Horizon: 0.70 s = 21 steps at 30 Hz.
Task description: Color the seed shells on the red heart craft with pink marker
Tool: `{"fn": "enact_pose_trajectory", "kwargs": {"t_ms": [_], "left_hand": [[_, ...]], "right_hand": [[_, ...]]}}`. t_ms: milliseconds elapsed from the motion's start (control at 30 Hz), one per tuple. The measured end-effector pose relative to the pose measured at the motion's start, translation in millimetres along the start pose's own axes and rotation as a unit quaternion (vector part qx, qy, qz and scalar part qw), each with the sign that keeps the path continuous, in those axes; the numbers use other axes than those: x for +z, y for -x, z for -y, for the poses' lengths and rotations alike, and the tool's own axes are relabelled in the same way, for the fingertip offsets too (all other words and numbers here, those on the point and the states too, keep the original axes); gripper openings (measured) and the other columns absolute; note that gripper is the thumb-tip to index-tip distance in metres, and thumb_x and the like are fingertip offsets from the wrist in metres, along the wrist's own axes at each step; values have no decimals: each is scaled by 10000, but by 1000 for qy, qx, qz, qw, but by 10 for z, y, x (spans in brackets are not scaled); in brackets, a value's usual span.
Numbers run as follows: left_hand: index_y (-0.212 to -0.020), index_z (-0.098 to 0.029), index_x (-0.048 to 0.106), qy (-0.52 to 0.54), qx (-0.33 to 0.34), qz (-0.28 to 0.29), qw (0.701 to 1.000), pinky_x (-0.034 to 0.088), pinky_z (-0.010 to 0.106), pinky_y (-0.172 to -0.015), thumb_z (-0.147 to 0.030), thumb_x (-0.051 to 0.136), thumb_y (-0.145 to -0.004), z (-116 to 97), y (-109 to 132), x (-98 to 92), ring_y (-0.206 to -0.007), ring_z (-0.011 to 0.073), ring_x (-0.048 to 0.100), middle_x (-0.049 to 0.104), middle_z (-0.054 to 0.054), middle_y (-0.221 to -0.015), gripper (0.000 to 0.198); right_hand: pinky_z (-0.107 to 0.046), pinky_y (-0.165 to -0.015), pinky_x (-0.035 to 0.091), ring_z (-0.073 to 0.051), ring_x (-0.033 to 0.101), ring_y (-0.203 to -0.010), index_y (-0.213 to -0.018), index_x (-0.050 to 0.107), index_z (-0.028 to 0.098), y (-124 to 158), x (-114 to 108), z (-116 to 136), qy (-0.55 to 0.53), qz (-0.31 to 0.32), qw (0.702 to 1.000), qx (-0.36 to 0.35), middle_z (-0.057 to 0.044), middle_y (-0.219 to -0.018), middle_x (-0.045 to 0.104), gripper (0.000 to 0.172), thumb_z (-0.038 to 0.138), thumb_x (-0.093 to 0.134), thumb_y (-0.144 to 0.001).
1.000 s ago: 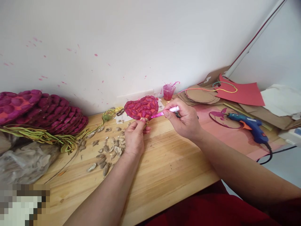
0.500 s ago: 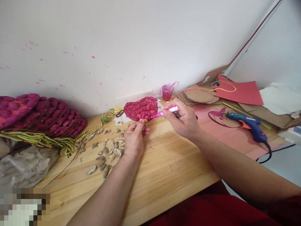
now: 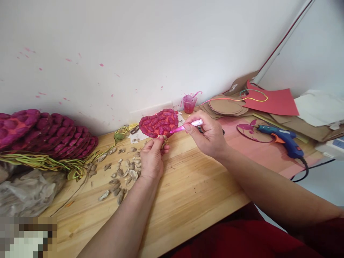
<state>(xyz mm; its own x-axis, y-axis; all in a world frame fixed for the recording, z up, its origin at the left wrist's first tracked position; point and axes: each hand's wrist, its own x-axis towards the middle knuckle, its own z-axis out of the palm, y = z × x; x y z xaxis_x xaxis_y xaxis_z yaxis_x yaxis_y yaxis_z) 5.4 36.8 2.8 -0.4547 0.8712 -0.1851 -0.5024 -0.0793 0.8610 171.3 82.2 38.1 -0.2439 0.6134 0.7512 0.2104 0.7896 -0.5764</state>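
Note:
My left hand (image 3: 152, 156) pinches the lower edge of a heart-shaped piece (image 3: 158, 123) covered with magenta-painted bumps on a red ground. In my right hand (image 3: 208, 134) is a white-handled brush (image 3: 192, 124), its pink-stained end at the lower right edge of the heart-shaped piece. Behind my right hand, a clear cup (image 3: 189, 104) of magenta paint stands near the wall with a pink stick in it. Peanut shells (image 3: 131, 168) lie scattered to the left of my left hand.
Painted bumpy pieces (image 3: 59, 134) are stacked at the left, above green cords (image 3: 48, 161) and a plastic bag (image 3: 29, 190). At the right are a blue glue gun (image 3: 290, 141), a paint-marked disc (image 3: 248, 132), red paper (image 3: 274, 102) and cardboard pieces (image 3: 227, 104).
The view has shifted slightly. The brush tip has moved slightly left and down along the edge of the heart-shaped piece. Both hands keep their holds.

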Motion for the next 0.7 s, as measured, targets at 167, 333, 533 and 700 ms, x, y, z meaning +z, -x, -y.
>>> {"fn": "enact_pose_trajectory", "kwargs": {"t_ms": [167, 333, 533, 700], "left_hand": [[-710, -123, 707, -5, 0, -3, 1000, 427, 163, -446, -385, 938, -486, 1, 1, -2, -486, 62, 578, 651, -27, -659, 415], [-717, -129, 711, 1, 3, -4, 1000, 434, 163, -451, -391, 937, -486, 2, -4, 5, -491, 64, 583, 645, -32, -655, 416], [-710, -126, 701, 5, -9, -1, 1000, 430, 158, -443, -371, 930, -483, -10, -4, 8, -487, 64, 579, 642, -27, -648, 405], [-741, -129, 697, 25, -17, 0, 1000, 428, 157, -446, -354, 926, -484, -27, -10, 4, -488, 63, 580, 638, -36, -655, 411]], "right_hand": [[-242, -614, 424, -100, 569, -663, -904, 600, 205, -10, -21, 12, 17, 10, 1000, 3, 17, -807, 667, 111, 292, 639, -961], [-243, -613, 417, -101, 572, -666, -904, 596, 208, -12, -23, 30, 27, 4, 1000, -8, 22, -806, 668, 99, 277, 634, -964], [-251, -628, 424, -111, 578, -691, -908, 593, 213, -2, -14, 33, 38, 16, 998, -36, 12, -815, 665, 89, 269, 618, -972], [-251, -621, 426, -108, 560, -659, -902, 599, 213, -1, -23, 54, 38, 30, 998, -42, 15, -800, 661, 91, 271, 636, -961]]}}
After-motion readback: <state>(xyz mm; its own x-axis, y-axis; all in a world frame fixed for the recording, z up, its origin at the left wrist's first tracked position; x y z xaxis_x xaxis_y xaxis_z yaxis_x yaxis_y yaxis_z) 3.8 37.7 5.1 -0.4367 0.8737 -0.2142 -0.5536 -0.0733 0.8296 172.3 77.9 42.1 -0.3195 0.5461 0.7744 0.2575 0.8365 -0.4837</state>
